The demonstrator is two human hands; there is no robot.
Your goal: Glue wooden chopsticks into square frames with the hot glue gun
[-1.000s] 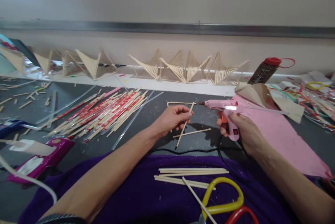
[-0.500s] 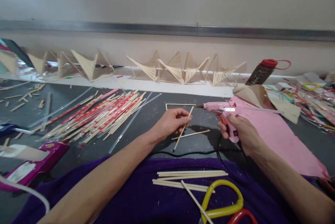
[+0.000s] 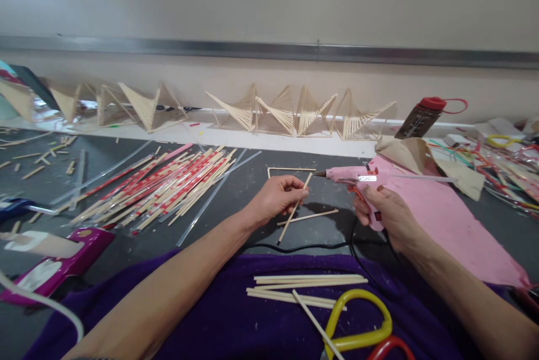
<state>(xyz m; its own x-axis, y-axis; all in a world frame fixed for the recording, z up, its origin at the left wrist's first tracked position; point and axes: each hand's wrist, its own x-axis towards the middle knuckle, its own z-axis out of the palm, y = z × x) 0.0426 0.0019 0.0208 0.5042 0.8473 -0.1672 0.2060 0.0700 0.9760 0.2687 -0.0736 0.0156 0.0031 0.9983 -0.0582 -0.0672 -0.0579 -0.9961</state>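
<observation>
My left hand (image 3: pixel 284 198) is closed on a thin wooden stick (image 3: pixel 287 228), pinched near its upper part and slanting down toward me. In my right hand (image 3: pixel 385 208) is a pink hot glue gun (image 3: pixel 347 174), its dark nozzle pointing left, close to the stick's upper end. Whether the nozzle touches the stick I cannot tell. Behind my left hand lie joined sticks (image 3: pixel 290 169) forming a corner, partly hidden by the hand. Another loose stick (image 3: pixel 309 217) rests on the dark table just under the held one. A clear glue rod (image 3: pixel 425 178) sticks out of the gun's back.
Several sticks (image 3: pixel 309 279) and yellow-handled scissors (image 3: pixel 360 340) lie on purple cloth in front. A heap of wrapped chopsticks (image 3: pixel 168 180) is at left, beside a magenta tool (image 3: pixel 90 247). Twisted stick models (image 3: pixel 240 113) line the back with a bottle (image 3: pixel 421 118). A black cord (image 3: pixel 303 247) crosses the table.
The glue gun's nozzle has shifted very slightly left toward the stick's upper end. The view has tilted a little; my left hand keeps its hold.
</observation>
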